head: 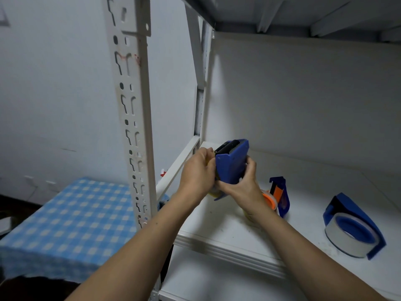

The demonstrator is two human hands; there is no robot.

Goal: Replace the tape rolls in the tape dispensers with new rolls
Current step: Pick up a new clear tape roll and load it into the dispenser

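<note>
I hold a blue tape dispenser (231,165) above the white shelf (227,227), my left hand (198,172) wrapped around its left side and my right hand (243,181) closed on its right. A yellowish roll (213,192) peeks out under my left hand, mostly hidden. Behind my right wrist an orange-cored roll (270,200) and a second dispenser (281,195) are partly covered. A third dispenser (355,224) with a white roll (345,240) lies well apart on the right.

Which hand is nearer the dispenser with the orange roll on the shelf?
Right. The right hand sits just left of the orange-roll dispenser; the left hand is farther left, across the held dispenser.
</note>
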